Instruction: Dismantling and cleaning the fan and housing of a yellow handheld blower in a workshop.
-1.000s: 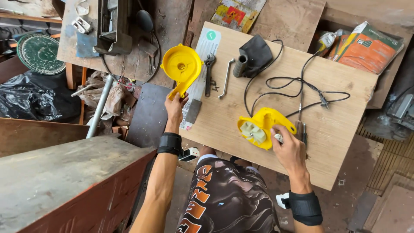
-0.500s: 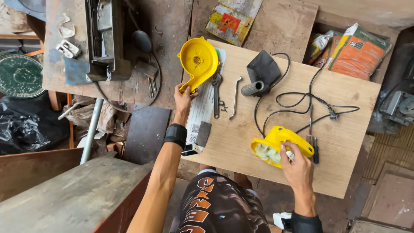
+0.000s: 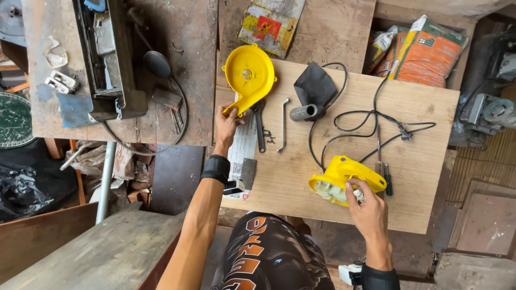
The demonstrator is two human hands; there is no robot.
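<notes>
At the tabletop's point(image 3: 419, 161) far left corner the left hand point(image 3: 228, 122) pinches the spout of a yellow cover point(image 3: 248, 76), just beyond its fingers. Near the front edge, the right hand point(image 3: 365, 207) grips a yellow housing point(image 3: 338, 174), beside two screwdrivers point(image 3: 382, 166).

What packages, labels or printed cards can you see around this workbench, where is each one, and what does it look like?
Orange bag: far right corner beyond the plywood board, bulging sack, orange with green and white panels.
Small pouch: just left of that bag, crumpled, white and yellow.
Printed card: top centre on the wooden bench, flat rectangle, worn yellow, red and grey.
White paper slip: under the left hand, long strip with small dark print.
</notes>
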